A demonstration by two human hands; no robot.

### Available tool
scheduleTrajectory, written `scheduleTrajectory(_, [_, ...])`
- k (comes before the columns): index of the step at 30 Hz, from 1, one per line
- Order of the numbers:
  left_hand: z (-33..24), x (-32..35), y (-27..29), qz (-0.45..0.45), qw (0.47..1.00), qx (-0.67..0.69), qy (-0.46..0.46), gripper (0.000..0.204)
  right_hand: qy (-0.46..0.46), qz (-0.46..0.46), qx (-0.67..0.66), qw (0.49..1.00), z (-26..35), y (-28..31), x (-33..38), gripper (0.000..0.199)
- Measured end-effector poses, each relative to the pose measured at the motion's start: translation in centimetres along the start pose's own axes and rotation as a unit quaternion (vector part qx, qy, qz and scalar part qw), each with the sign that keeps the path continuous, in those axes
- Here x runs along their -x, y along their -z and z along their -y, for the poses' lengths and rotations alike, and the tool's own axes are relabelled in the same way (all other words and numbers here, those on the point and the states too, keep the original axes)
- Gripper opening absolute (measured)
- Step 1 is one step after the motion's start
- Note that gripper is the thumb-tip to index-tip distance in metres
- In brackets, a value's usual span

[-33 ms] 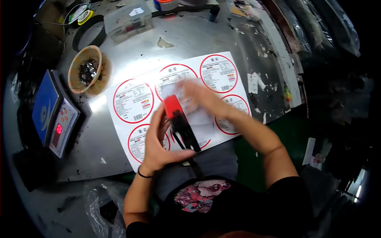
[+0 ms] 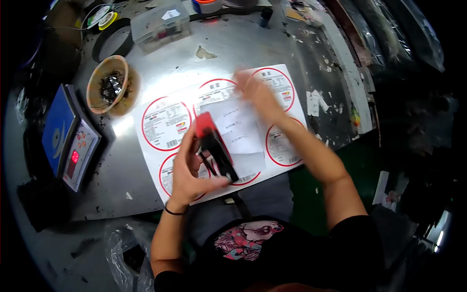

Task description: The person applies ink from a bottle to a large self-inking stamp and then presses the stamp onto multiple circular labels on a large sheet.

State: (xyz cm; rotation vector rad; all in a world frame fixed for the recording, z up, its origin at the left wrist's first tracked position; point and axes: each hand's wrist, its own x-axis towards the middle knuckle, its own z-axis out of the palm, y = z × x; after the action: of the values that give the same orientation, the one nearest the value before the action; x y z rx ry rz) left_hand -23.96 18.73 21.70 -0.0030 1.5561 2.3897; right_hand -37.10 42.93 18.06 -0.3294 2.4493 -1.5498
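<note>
Where the metal table (image 2: 119,180) comes nearest you, a white label sheet (image 2: 168,124) with red rings lies flat, a handwritten paper (image 2: 241,124) overlying its middle. Your right hand (image 2: 258,95), blurred, is above the sheet's far right part; cannot tell whether its fingers are clenched. Your left hand (image 2: 187,173) grasps a red-and-black tool (image 2: 215,146), fingers and thumb around it, over the paper's left edge

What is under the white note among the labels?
The label sheet: parts of two red circles show past the note's upper and lower edges. Whatever is printed directly beneath is covered and cannot be seen.
</note>
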Motion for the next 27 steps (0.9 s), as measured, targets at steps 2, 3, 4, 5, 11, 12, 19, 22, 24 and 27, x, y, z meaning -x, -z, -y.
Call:
scheduleTrajectory(2, [-1.7, -0.5, 2.6, -0.009, 0.993, 0.109, 0.035, 0.102, -0.056, -0.303, 0.098, 0.946, -3.8, 3.5, -9.4, 0.057])
scheduleTrajectory(3, [-2.4, -1.0, 2.8, -0.019, 0.985, 0.163, 0.044, 0.098, -0.031, -0.394, 0.213, 0.893, -7.3, 6.1, -13.1, 0.081])
scheduleTrajectory(4, [-3.2, -1.7, 3.0, -0.026, 0.975, 0.216, 0.054, 0.094, -0.041, -0.417, 0.251, 0.873, -11.1, 9.9, -16.0, 0.100])
scheduleTrajectory(5, [-3.3, -2.1, 4.7, -0.025, 0.981, 0.177, 0.074, 0.095, -0.060, -0.414, 0.252, 0.873, -12.5, 11.8, -18.4, 0.101])
scheduleTrajectory(11, [-4.5, -4.9, 5.3, -0.096, 0.783, -0.615, -0.006, 0.118, -0.097, -0.376, 0.271, 0.881, -15.7, 14.2, -22.2, 0.073])
scheduleTrajectory(12, [-3.9, -5.2, 5.3, -0.102, 0.749, -0.655, 0.003, 0.118, -0.058, -0.375, 0.255, 0.890, -14.9, 14.5, -22.2, 0.066])
scheduleTrajectory(19, [-6.5, -8.6, 2.0, -0.017, 0.740, -0.644, -0.196, 0.086, 0.087, -0.018, -0.038, 0.995, -0.9, 5.2, -9.0, 0.042])
scheduleTrajectory(22, [-8.8, -12.3, -0.4, 0.190, 0.725, -0.616, -0.241, 0.057, 0.154, 0.071, -0.026, 0.985, 2.0, 2.5, -3.2, 0.048])
scheduleTrajectory(24, [-9.0, -13.5, -0.9, 0.216, 0.728, -0.597, -0.258, 0.033, 0.130, 0.052, -0.023, 0.990, 3.0, 1.8, -1.5, 0.049])
scheduleTrajectory(27, [-9.0, -15.0, -1.6, 0.056, 0.753, -0.644, -0.122, 0.032, 0.165, -0.010, -0.005, 0.986, 2.2, 1.8, -1.8, 0.043])
